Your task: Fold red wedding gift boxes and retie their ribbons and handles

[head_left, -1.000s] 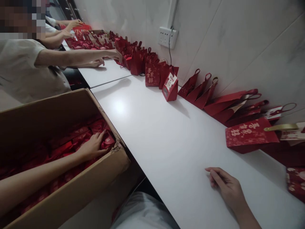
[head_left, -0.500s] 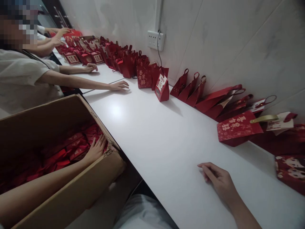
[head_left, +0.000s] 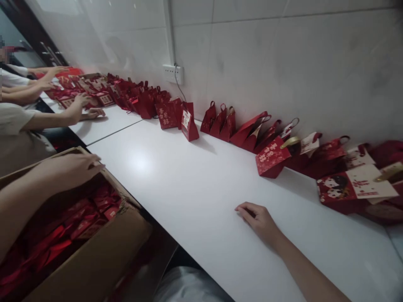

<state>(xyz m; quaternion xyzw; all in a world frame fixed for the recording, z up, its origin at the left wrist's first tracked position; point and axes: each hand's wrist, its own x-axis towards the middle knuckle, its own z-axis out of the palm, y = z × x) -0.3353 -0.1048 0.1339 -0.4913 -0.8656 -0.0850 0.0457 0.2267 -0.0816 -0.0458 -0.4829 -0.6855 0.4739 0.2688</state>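
Note:
My left hand (head_left: 71,167) hovers over the far rim of an open cardboard box (head_left: 103,256) at the lower left. Its back faces the camera, the fingers lie together and are smeared, and nothing red shows in it. Inside the box lie several red packets (head_left: 78,222). My right hand (head_left: 258,220) rests palm down on the white table (head_left: 176,184), fingers loosely bent, holding nothing. A red gift bag with gold characters (head_left: 272,157) lies tipped over beyond the right hand, apart from it.
A long row of red gift bags (head_left: 220,123) stands and leans along the tiled wall. More bags and cards (head_left: 355,186) lie at the right. A co-worker's hands (head_left: 80,107) work among bags at the far left. A wall socket (head_left: 172,73) has a cable plugged in.
My left hand has come up out of the box, off the red packets, to above its rim. The view has swung right. The co-worker's hand has drawn back left. My right hand stays put.

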